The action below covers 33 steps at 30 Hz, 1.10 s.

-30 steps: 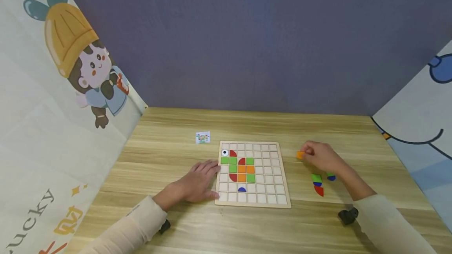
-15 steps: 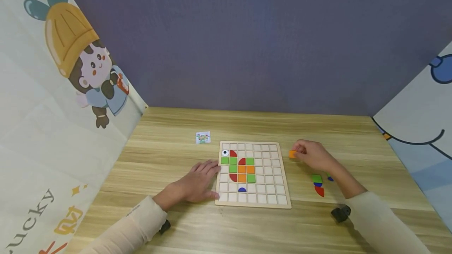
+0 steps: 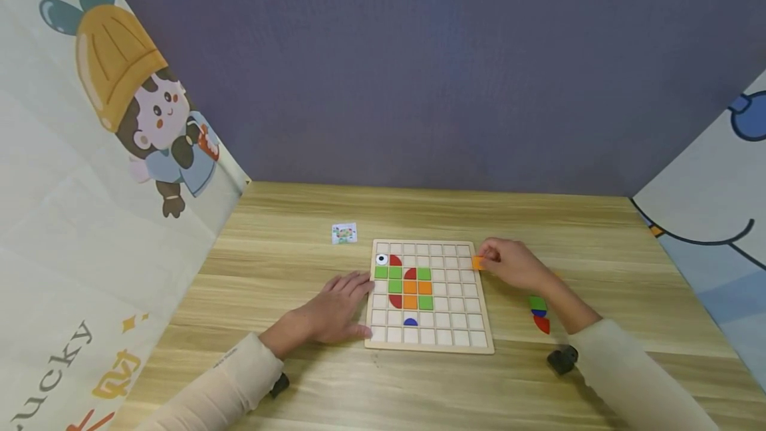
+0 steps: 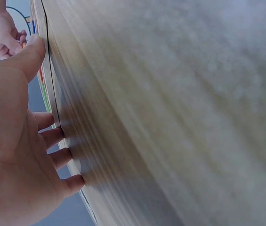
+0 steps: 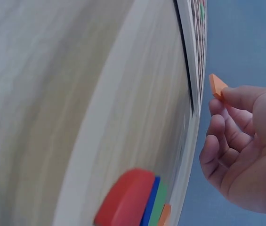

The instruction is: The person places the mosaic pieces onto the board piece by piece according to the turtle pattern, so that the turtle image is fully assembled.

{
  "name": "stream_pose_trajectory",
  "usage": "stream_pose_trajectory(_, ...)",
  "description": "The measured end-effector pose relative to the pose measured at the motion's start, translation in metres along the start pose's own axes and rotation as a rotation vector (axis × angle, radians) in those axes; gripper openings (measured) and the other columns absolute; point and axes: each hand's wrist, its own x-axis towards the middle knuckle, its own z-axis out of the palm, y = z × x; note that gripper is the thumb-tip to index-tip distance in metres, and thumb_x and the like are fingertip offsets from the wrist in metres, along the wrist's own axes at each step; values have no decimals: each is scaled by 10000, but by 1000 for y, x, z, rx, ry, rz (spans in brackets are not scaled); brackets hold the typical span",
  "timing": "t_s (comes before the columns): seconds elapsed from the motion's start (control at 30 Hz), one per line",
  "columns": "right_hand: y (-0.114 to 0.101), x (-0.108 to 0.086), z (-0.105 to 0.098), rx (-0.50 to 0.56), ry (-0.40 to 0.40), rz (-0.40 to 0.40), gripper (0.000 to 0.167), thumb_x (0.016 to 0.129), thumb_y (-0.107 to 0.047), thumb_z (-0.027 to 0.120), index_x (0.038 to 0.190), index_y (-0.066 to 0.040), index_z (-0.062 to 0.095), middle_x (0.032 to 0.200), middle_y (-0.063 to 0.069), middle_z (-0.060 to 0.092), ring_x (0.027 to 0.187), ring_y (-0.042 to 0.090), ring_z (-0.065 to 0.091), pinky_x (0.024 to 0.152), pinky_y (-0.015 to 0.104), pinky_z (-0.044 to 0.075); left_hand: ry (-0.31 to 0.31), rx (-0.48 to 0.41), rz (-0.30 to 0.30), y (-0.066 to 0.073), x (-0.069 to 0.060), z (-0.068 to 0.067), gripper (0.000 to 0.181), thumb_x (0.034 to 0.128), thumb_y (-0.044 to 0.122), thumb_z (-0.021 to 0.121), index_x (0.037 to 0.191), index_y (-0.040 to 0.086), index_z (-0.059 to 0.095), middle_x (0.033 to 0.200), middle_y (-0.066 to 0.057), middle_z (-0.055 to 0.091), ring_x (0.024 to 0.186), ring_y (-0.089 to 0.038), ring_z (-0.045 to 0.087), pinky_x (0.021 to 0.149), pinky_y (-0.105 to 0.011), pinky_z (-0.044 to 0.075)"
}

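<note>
My right hand (image 3: 513,263) pinches an orange piece (image 3: 478,263) between thumb and fingertip at the right edge of the wooden grid board (image 3: 489,324). In the right wrist view the orange piece (image 5: 217,86) is held clear of the table, the other fingers curled. My left hand (image 3: 336,308) rests with extended fingers against the board's left edge; the left wrist view shows the same hand (image 4: 20,136). Green, orange and red pieces lie in the board's cells, with a white eye piece (image 3: 382,259) at upper left and a blue half-round piece (image 3: 410,322) lower down.
A small printed card (image 3: 344,233) lies behind the board's left corner. Right of the board, near the right forearm, are a green piece (image 3: 537,302), a blue piece (image 3: 540,313) and a red piece (image 3: 542,325). A dark wall (image 3: 431,72) stands behind the table.
The right hand has moved left with the orange piece, from the table's right side to the board's right edge. The left hand and the board have stayed in place.
</note>
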Motion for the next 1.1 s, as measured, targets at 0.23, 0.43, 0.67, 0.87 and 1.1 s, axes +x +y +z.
stream_pose_trajectory(0.23, -13, 7, 8, 5, -11, -25, 73, 995, -201, 655, 1044, -152, 677, 912, -38, 696, 683, 111, 556, 636, 251, 481, 1, 3, -4, 0, -1, 0, 909, 946, 657, 562, 1578, 54, 310, 1660, -160, 285, 1545, -370, 256, 1224, -616, 263)
stream_pose_trajectory(0.43, -26, 13, 17, 49, -53, -36, 78, 993, -169, 642, 1054, -128, 669, 880, -19, 681, 625, 90, 509, 596, 248, 453, 4, 0, -3, 0, 0, 1, 914, 943, 659, 563, 1579, 55, 308, 1662, -157, 283, 1546, -368, 253, 1226, -615, 260)
stream_pose_trajectory(0.67, -34, 20, 29, 33, -84, -77, 42, 974, -138, 660, 1015, -141, 669, 799, -48, 647, 587, 72, 467, 606, 235, 436, 6, 6, 0, -1, 0, 1, 910, 946, 660, 557, 1582, 61, 305, 1664, -154, 282, 1547, -363, 255, 1227, -610, 263)
stream_pose_trajectory(0.87, -41, 25, 35, 47, -100, -89, 47, 970, -143, 676, 1014, -134, 686, 811, -63, 669, 657, 88, 550, 660, 238, 488, 26, 11, 20, 0, 0, 0, 895, 947, 630, 585, 1565, 35, 332, 1645, -176, 312, 1527, -385, 289, 1207, -613, 296)
stream_pose_trajectory(1.1, -45, 29, 43, 13, -96, -104, 74, 956, -191, 714, 977, -130, 677, 796, -82, 666, 669, 81, 571, 666, 246, 496, 29, 9, 24, 0, 0, 0, 889, 948, 622, 590, 1562, 32, 337, 1643, -177, 317, 1525, -387, 294, 1207, -606, 300)
